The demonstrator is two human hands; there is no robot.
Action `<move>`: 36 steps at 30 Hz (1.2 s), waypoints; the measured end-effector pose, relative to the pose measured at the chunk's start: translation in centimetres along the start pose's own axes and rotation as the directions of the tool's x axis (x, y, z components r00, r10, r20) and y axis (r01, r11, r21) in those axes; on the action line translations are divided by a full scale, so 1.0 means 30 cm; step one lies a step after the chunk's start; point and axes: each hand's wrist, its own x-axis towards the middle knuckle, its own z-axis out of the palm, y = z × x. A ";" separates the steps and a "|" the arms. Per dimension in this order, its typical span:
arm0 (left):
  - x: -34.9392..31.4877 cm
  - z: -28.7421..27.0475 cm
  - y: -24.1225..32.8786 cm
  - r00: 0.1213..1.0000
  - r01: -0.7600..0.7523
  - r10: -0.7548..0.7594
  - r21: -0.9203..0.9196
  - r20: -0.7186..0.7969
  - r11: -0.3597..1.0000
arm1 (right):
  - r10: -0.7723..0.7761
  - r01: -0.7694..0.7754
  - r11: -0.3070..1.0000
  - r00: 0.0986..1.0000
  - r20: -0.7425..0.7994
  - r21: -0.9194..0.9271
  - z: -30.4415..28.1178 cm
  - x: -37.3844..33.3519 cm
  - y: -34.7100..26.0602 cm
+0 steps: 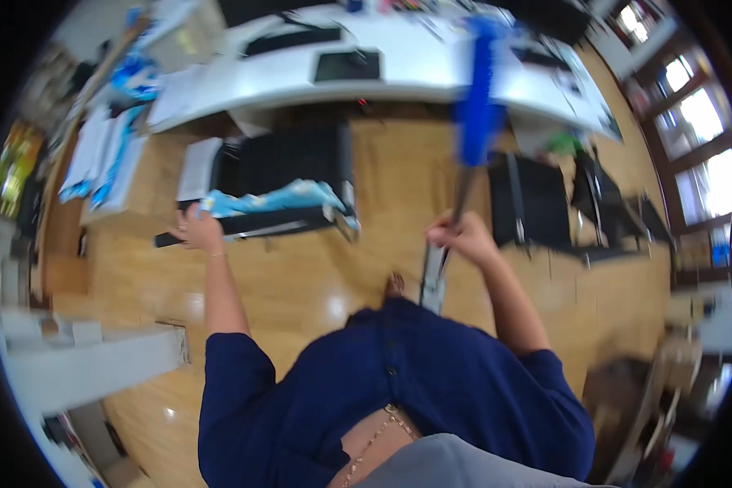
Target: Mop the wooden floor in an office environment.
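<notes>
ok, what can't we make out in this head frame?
- Blue tool head: motion-blurred, its kind unclear.
- Right hand: grips the tool's pole; the lower end is hidden behind the dark blue top.
- Left hand: on the black chair; fingers smeared, grip unclear.
- Items on the white desk: too small.

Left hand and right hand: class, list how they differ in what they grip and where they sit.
The left hand rests on a black chair draped with light blue cloth; the right hand grips a long pole with a blurred blue head. Left sits farther out; right nearer centre. Both are bare, above dark blue sleeves.
</notes>
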 end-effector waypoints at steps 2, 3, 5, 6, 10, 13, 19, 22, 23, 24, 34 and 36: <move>0.005 0.001 0.001 1.000 0.012 -0.011 0.016 -0.017 1.000 | -0.129 0.134 0.991 0.980 -0.150 0.022 -0.152 -0.228 -0.014; 0.025 0.035 -0.052 0.988 -0.068 0.061 -0.046 -0.143 0.997 | -0.252 0.304 0.942 0.921 -0.299 0.143 -0.192 -0.340 -0.031; -0.037 0.007 0.086 0.995 -0.041 0.036 -0.052 -0.088 0.998 | -0.357 0.488 0.868 0.742 -0.568 0.092 -0.276 -0.559 -0.049; 0.023 0.059 -0.053 0.992 -0.122 0.116 -0.188 -0.044 0.975 | -0.337 0.541 0.829 0.686 -0.645 0.143 -0.316 -0.637 -0.066; -0.260 -0.128 0.146 0.986 -0.124 0.077 -0.341 -0.149 0.932 | -0.343 0.589 0.801 0.304 -0.889 -0.108 -0.349 -0.915 -0.074; -0.504 -0.168 0.220 0.928 -0.344 0.254 -0.362 -0.273 0.867 | -0.356 0.568 0.797 0.164 -0.920 -0.207 -0.343 -1.090 -0.119; -1.153 -0.331 0.549 0.369 -0.558 0.929 -0.790 0.037 0.254 | -0.433 0.607 0.727 0.043 -0.900 -0.321 -0.435 -1.487 -0.231; -1.391 -0.442 0.732 -0.058 -0.526 0.992 -0.848 0.116 0.068 | -0.473 0.614 0.701 0.020 -0.881 -0.363 -0.469 -1.615 -0.261; -1.464 -0.447 0.820 -0.064 -0.520 0.995 -0.854 0.072 0.029 | -0.505 0.632 0.675 0.020 -0.863 -0.380 -0.477 -1.656 -0.263; -1.552 -0.442 0.895 -0.124 -0.460 0.992 -0.887 0.026 -0.035 | -0.529 0.650 0.655 0.029 -0.848 -0.386 -0.482 -1.707 -0.256; -2.114 -0.580 1.624 0.006 -0.169 0.994 -0.979 0.112 0.112 | -0.589 0.636 0.628 0.012 -0.808 -0.449 -0.762 -2.123 -0.116; -2.165 -0.545 1.695 0.060 -0.119 0.986 -0.980 0.156 0.162 | -0.602 0.644 0.619 0.020 -0.798 -0.451 -0.820 -2.158 -0.133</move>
